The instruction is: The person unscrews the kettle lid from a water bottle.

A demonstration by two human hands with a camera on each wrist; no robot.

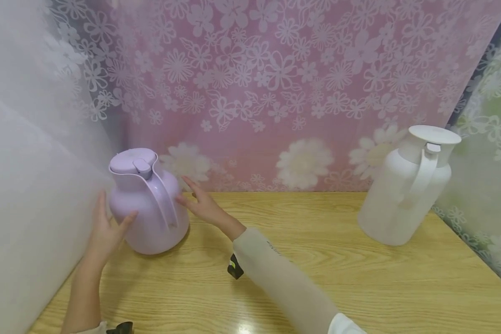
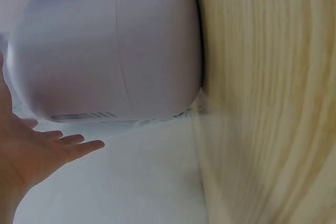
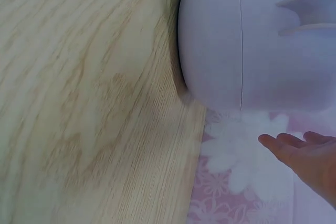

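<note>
A lilac thermos jug (image 1: 144,218) with a lidded top and a side handle stands upright on the wooden table, its handle facing the person and slightly right. On its left side is my left hand (image 1: 107,232), fingers extended and thumb spread along the body. My right hand (image 1: 202,204) reaches to the jug's right side, fingers straight, close by the handle. In the left wrist view a narrow gap shows between the left fingers (image 2: 79,148) and the jug. The right wrist view likewise shows the right fingers (image 3: 278,142) apart from the jug's wall.
A white thermos jug (image 1: 405,199) stands at the table's right end, handle toward the person. A white wall (image 1: 37,185) runs close along the left. Behind the wooden table (image 1: 300,227) hangs a pink flowered curtain (image 1: 275,93), and a pale flowered one (image 1: 484,185) hangs at right.
</note>
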